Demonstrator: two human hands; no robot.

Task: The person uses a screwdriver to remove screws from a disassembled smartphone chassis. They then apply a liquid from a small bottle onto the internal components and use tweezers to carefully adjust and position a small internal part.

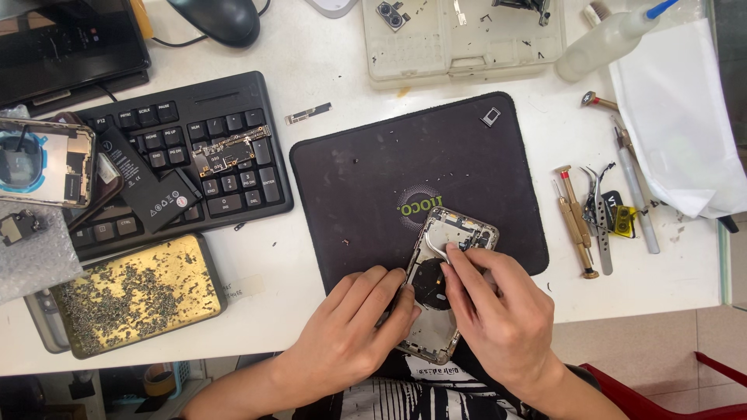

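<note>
Tweezers (436, 247), pinched in the right hand (498, 311) fingers, are probing the opened phone frame (447, 288) that the left hand (354, 327) fingers are clamping, and a slip could be scratching its coil.

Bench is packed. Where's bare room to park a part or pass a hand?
Free: upper half of the black mat, above the opened phone; white table between keyboard and parts tray. Crowded: tool cluster right of the mat, screw tray, and the keyboard.
</note>
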